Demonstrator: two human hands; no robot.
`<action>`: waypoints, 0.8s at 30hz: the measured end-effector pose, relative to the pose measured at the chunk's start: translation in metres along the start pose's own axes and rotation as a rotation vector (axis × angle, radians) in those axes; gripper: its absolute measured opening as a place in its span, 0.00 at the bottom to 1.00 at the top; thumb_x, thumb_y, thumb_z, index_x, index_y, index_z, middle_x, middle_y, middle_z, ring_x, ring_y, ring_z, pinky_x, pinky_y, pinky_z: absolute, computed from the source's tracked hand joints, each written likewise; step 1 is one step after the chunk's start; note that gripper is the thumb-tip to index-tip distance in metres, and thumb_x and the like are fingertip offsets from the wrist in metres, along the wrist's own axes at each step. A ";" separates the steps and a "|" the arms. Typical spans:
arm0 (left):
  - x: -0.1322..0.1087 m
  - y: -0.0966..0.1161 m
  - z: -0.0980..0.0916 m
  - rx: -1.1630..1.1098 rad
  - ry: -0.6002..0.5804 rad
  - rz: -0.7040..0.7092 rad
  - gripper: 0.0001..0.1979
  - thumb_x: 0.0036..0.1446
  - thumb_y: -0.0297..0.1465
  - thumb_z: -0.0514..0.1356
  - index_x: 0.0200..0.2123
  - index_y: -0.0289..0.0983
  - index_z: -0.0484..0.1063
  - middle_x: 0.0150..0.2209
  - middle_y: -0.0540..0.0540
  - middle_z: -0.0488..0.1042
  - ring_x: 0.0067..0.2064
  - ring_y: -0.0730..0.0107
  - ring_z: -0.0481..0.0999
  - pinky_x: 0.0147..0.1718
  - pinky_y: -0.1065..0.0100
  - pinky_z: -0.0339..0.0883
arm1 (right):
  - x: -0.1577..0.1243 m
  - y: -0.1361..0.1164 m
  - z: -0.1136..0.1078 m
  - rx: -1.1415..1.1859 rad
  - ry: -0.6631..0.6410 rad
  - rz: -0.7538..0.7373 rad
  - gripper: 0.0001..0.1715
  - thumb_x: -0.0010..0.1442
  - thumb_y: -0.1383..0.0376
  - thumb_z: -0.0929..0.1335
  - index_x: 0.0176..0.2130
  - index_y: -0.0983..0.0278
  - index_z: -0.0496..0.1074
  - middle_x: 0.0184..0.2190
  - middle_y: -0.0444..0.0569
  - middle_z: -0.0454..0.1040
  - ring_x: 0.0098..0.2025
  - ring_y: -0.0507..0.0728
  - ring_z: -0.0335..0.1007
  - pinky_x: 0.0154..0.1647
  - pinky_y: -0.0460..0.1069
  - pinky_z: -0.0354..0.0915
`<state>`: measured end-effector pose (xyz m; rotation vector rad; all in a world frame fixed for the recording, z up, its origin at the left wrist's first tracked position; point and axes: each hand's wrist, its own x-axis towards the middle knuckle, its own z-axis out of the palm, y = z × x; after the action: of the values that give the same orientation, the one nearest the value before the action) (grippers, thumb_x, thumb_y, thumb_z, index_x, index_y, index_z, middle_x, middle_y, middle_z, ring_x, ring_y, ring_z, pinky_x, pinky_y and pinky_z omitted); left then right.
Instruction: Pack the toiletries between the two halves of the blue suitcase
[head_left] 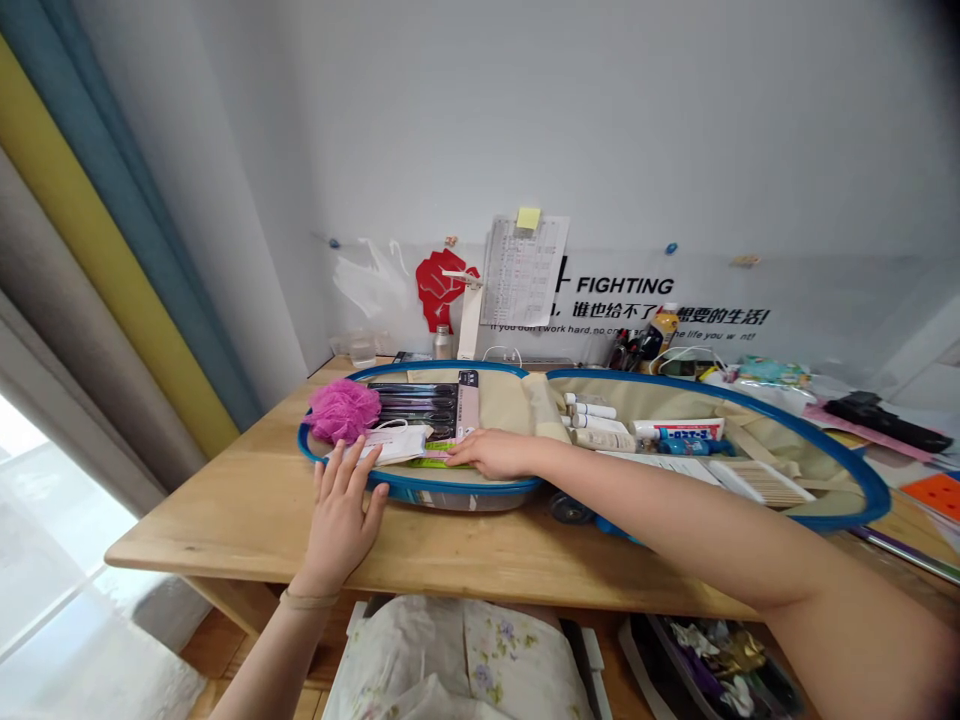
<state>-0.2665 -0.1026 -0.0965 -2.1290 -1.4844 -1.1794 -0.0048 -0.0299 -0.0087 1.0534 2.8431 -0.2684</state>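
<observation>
Green item [429, 463] partly hidden; sheet [523, 280] print illegible.

Suitcase lining [504, 403] — cloth (matt)

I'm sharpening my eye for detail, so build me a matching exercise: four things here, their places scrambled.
Things:
1. Fluffy magenta mesh puff
2. White tube with red-and-blue print
3. Square yellow paper note
4. Bare left hand

Places:
A. Right half of the open, blue-rimmed oval case
B. Lying across the case's near rim
C. Left end of the case
D. Top of a white printed sheet

Pairs: 1-C; 2-A; 3-D; 4-B
</observation>
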 end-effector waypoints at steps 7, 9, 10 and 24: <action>0.000 0.000 0.000 0.012 0.011 0.021 0.23 0.69 0.35 0.49 0.64 0.39 0.62 0.66 0.37 0.62 0.71 0.51 0.52 0.68 0.44 0.42 | -0.016 0.002 -0.022 0.054 0.044 0.009 0.32 0.61 0.71 0.62 0.63 0.58 0.69 0.64 0.48 0.67 0.65 0.58 0.64 0.66 0.53 0.60; -0.001 0.000 0.000 0.018 0.011 0.027 0.23 0.69 0.35 0.49 0.64 0.39 0.62 0.67 0.37 0.62 0.71 0.51 0.51 0.67 0.44 0.42 | -0.037 0.011 -0.045 0.115 0.127 0.079 0.31 0.63 0.67 0.62 0.64 0.59 0.68 0.64 0.49 0.67 0.65 0.59 0.64 0.67 0.55 0.59; -0.001 0.000 0.000 0.019 0.011 0.029 0.23 0.69 0.35 0.49 0.64 0.39 0.62 0.66 0.37 0.62 0.71 0.51 0.51 0.68 0.44 0.42 | -0.051 0.017 -0.057 0.143 0.176 0.136 0.30 0.64 0.64 0.61 0.64 0.59 0.67 0.64 0.49 0.67 0.64 0.59 0.64 0.67 0.56 0.59; 0.001 0.001 -0.001 0.006 0.007 0.021 0.23 0.69 0.36 0.48 0.64 0.39 0.62 0.66 0.37 0.63 0.71 0.50 0.52 0.67 0.43 0.42 | -0.230 0.088 -0.054 0.328 -0.074 0.762 0.33 0.49 0.52 0.70 0.54 0.60 0.75 0.55 0.59 0.75 0.55 0.66 0.74 0.54 0.54 0.70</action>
<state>-0.2663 -0.1031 -0.0952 -2.1286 -1.4576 -1.1728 0.2248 -0.1003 0.0673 2.0209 2.1534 -0.6790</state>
